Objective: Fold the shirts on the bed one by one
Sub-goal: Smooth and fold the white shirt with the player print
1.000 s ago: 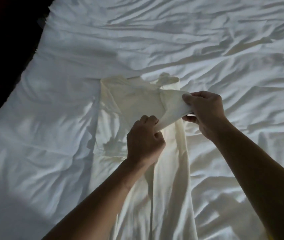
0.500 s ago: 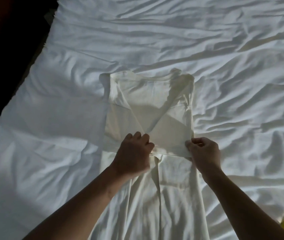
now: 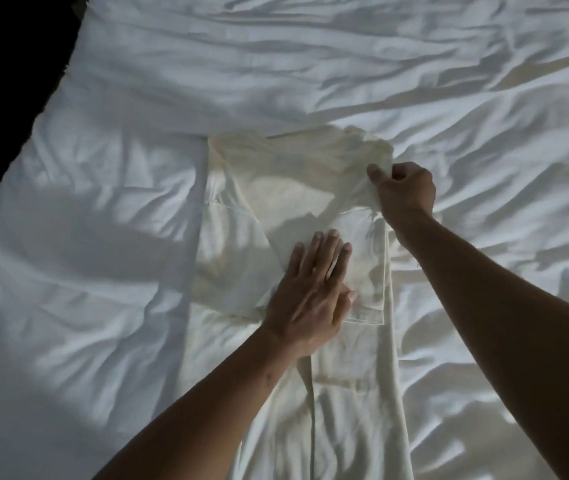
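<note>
A cream shirt [image 3: 276, 188] lies flat on a bed, with rumpled white sheet [image 3: 276, 64] spreading out around it on every side. The shirt is folded into a narrow strip. Its long axis runs straight away from the person, with the neck end farthest off and the bottom part trailing back toward the person and out of view. Both sides of the shirt are turned inward, and a folded sleeve [image 3: 366, 258] lies down the shirt's right half, its hemmed end pointing toward the person.

The left hand [image 3: 310, 296] rests palm down on the middle of the shirt, at the inner edge of that sleeve. Its fingers are straight and close together, pointing toward the neck end; it presses the cloth and grasps nothing.

The right hand [image 3: 404, 192] is at the shirt's right shoulder edge. Its fingers are curled in and its thumb points left, pinching a bunch of the shirt's cloth and lifting it slightly off the sheet.

Well to the left of the shirt, the sheet ends at a dark area where nothing can be made out.
</note>
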Demonstrator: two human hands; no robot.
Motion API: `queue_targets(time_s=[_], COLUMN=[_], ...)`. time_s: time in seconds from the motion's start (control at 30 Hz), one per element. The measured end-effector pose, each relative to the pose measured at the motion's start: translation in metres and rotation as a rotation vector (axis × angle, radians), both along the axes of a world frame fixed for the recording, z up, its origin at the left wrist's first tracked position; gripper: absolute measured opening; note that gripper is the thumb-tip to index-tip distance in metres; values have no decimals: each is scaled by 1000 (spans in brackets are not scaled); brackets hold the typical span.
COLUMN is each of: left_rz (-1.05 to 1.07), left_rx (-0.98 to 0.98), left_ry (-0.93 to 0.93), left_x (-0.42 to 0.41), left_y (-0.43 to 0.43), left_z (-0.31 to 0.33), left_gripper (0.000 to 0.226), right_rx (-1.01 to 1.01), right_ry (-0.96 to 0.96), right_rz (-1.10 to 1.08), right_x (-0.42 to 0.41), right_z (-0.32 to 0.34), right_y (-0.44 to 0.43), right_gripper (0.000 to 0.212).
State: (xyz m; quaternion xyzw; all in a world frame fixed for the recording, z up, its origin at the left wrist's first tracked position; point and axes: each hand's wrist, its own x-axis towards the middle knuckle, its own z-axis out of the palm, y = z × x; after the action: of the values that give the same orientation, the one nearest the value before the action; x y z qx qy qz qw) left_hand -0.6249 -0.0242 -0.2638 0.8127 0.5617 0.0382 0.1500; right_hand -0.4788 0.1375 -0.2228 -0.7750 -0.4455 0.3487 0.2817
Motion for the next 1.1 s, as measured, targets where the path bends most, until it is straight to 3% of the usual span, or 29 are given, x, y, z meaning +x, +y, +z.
queue_targets(time_s=[0.27,0.43,0.6,0.8,1.1], left_rz=[77,82,155,276,244], left_rx=[57,96,140,161,61], left_ry=[31,47,-10,143,92], left_x=[14,17,13,-16,-12], left_y=[-11,-12,-13,-30,-143], left_z=[-17,-22,-12,-14,-9], left_gripper=[73,75,67,61,68], right_rx=[-56,38,435,231,141], right_ry=[-55,-243,-469,-687,-651], right_rz=[51,102,255,791,799], right_x=[4,4,-8,-6,2], right_z=[-17,-23,-19,-56,-46], right_y=[45,39,-50,-167,-304], right_gripper=[27,19,44,63,69])
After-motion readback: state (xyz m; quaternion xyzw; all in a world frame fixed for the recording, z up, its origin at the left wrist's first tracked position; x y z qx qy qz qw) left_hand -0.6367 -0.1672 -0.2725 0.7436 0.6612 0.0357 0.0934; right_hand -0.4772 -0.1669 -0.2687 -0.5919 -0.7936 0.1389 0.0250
